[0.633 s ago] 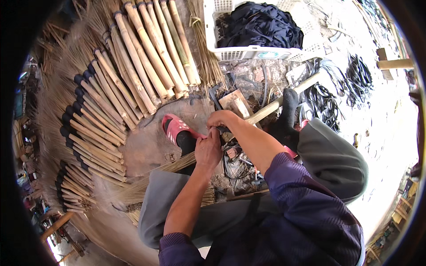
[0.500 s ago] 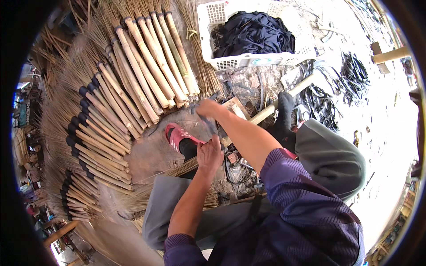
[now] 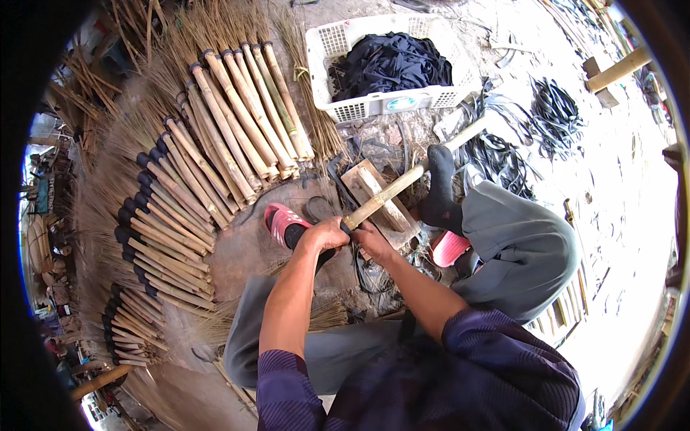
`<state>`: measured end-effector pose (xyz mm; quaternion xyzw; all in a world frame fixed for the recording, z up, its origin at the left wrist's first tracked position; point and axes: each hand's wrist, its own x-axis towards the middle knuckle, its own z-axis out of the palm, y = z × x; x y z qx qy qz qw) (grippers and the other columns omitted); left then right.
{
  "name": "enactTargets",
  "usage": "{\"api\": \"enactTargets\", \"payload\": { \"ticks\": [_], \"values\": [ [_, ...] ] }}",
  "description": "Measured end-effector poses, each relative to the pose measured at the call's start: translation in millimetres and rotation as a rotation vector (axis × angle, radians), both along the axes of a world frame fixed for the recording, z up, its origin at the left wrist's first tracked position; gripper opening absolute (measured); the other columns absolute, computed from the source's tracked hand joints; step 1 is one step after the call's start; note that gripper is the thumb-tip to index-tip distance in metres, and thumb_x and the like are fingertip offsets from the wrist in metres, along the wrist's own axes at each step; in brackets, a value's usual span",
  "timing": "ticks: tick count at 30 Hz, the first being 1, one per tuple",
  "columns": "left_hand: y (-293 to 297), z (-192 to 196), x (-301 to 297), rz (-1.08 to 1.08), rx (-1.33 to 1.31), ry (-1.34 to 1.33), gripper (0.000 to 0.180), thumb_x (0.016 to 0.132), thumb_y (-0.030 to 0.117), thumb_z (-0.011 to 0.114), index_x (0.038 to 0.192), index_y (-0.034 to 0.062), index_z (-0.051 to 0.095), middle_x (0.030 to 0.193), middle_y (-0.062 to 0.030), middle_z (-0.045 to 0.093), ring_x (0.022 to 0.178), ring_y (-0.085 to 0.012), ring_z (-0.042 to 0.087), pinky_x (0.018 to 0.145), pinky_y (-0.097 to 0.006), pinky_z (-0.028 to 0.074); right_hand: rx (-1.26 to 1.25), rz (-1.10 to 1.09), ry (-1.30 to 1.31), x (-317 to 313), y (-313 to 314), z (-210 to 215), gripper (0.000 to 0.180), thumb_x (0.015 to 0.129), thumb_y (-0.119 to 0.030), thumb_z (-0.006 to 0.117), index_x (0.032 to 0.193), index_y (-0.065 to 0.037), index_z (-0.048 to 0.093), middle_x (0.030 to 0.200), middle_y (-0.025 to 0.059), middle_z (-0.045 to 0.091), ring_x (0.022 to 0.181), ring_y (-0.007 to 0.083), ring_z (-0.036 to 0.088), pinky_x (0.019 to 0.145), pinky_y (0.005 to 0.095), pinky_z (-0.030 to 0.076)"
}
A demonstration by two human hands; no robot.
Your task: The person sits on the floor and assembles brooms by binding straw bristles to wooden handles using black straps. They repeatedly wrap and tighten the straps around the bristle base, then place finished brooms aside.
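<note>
Left hand had its grip clamped on the bamboo pole by its black band; right hand just beside, grip unclear. Pole ran under the socked foot; steady foot pressure, I judged, mattered.

Left forearm leans toward one o'clock, right forearm toward eleven; curled left hand sits just beside right hand.

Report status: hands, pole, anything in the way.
Left hand, right hand at near end of pole, grips unclear. Dark band between hands. Pole slants away rightward. Socked foot overlaps it.
</note>
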<state>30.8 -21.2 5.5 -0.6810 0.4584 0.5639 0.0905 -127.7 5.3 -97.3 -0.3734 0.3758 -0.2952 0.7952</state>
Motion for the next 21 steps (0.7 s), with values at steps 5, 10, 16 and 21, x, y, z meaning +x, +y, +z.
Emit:
{"api": "enactTargets", "payload": {
  "ticks": [5, 10, 16, 21],
  "values": [
    [16, 8, -3, -0.133, -0.207, -0.216, 0.052, 0.08, 0.029, 0.073, 0.12, -0.0017, 0.061, 0.097, -0.0222, 0.074, 0.093, -0.0356, 0.072, 0.085, -0.046, 0.053, -0.057, 0.411, 0.413, -46, 10, 57, 0.026, 0.104, -0.016, 0.051, 0.106, -0.003, 0.073, 0.076, -0.0003, 0.063, 0.071, 0.0153, 0.058, 0.068, 0.0323, 0.048],
    [35, 2, -13, -0.131, -0.288, -0.351, 0.063, 0.084, 0.032, 0.069, 0.128, -0.007, 0.047, 0.112, -0.0244, 0.072, 0.107, -0.042, 0.069, 0.099, -0.059, 0.046, -0.383, 0.481, 0.314, -51, -19, 173, 0.028, 0.102, -0.025, 0.054, 0.1, -0.004, 0.072, 0.079, 0.0175, 0.069, 0.075, 0.0249, 0.064, 0.075, 0.0413, 0.051],
    [50, 3, -21, -0.021, -0.479, -0.386, 0.062, 0.086, 0.029, 0.07, 0.133, -0.0034, 0.046, 0.139, -0.0281, 0.051, 0.121, -0.0432, 0.058, 0.095, -0.058, 0.046, -0.368, 1.028, 0.709, 94, -140, 54, 0.028, 0.086, -0.023, 0.068, 0.092, 0.004, 0.074, 0.087, 0.0112, 0.072, 0.076, 0.0237, 0.061, 0.074, 0.0411, 0.049],
    [59, 6, -16, 0.055, -0.755, -0.241, 0.061, 0.081, 0.016, 0.078, 0.134, 0.0057, 0.05, 0.123, -0.0213, 0.057, 0.116, -0.0426, 0.058, 0.092, -0.05, 0.05, -0.116, 1.063, 0.662, 107, -143, -2, 0.026, 0.078, -0.019, 0.07, 0.086, 0.005, 0.074, 0.085, 0.0157, 0.071, 0.071, 0.0224, 0.063, 0.067, 0.0428, 0.055]
  ]
}}
